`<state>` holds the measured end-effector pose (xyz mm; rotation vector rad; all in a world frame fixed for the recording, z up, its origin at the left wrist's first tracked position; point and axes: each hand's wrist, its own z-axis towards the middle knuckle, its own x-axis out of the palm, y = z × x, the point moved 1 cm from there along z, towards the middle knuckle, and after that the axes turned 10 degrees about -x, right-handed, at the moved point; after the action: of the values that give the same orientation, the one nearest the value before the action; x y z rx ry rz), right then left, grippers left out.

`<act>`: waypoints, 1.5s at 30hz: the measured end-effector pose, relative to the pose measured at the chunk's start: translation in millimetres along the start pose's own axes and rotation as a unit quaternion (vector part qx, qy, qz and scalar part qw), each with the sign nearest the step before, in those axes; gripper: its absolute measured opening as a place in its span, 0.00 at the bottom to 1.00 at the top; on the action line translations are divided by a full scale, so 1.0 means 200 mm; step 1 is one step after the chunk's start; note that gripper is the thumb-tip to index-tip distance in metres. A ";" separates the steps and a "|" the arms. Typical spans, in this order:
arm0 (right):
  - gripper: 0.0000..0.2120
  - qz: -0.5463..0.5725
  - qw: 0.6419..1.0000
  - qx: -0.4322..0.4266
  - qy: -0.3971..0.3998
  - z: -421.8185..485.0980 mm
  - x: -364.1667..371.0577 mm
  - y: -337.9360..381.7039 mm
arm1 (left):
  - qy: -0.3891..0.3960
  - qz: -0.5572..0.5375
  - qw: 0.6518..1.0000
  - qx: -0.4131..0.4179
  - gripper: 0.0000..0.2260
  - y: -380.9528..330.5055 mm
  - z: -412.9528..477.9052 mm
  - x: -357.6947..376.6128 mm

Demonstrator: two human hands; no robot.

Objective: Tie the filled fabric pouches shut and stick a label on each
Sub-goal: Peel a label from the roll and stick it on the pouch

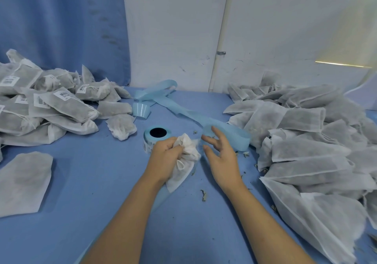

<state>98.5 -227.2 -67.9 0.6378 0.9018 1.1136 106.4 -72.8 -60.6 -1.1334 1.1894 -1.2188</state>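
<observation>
My left hand (pixel 166 156) grips the gathered neck of a white fabric pouch (pixel 184 165) that lies on the blue table. Just to the right of the pouch, my right hand (pixel 219 151) hovers with its fingers spread and holds nothing. A roll of labels (pixel 152 139) with a light blue core stands right behind my left hand. Its light blue backing strip (pixel 183 110) trails away toward the wall and loops back behind my right hand.
A heap of tied, labelled pouches (pixel 51 102) fills the left side of the blue table (pixel 102 182). Several untied pouches (pixel 310 147) are stacked on the right. One flat pouch (pixel 24 182) lies alone at the near left. Bits of dried herb (pixel 203 195) dot the cloth.
</observation>
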 end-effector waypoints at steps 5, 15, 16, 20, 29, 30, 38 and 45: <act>0.12 0.014 1.000 0.005 0.000 0.01 0.01 0.03 | 0.005 0.008 1.000 0.016 0.07 0.00 0.00 0.01; 0.09 0.054 0.997 0.027 -0.049 0.00 0.00 0.03 | -0.009 0.017 1.000 0.016 0.19 0.01 0.00 0.01; 0.08 0.052 0.997 0.028 -0.056 0.01 -0.01 0.03 | -0.011 0.019 1.000 0.015 0.20 0.01 0.00 0.01; 0.05 0.069 0.993 0.048 -0.083 0.02 -0.02 0.01 | -0.027 0.008 1.000 -0.007 0.19 0.00 -0.01 0.00; 0.06 0.132 0.964 0.075 -0.217 0.03 -0.05 -0.01 | -0.057 -0.045 0.996 -0.043 0.14 -0.05 0.00 0.00; 0.05 0.143 0.961 0.076 -0.222 0.03 -0.05 0.00 | -0.060 -0.046 0.996 -0.044 0.14 -0.06 0.00 0.00; 0.10 0.181 0.957 0.075 -0.213 0.03 -0.03 0.06 | -0.041 -0.118 0.990 -0.058 0.15 -0.12 0.00 0.04; 0.18 0.243 0.950 0.052 -0.188 0.04 0.00 0.11 | -0.028 -0.112 0.992 -0.057 0.14 -0.11 -0.01 0.05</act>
<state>94.2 -220.3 -46.6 1.1599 0.4824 1.3229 104.0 -82.7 -39.2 -1.4084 1.1242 -1.2913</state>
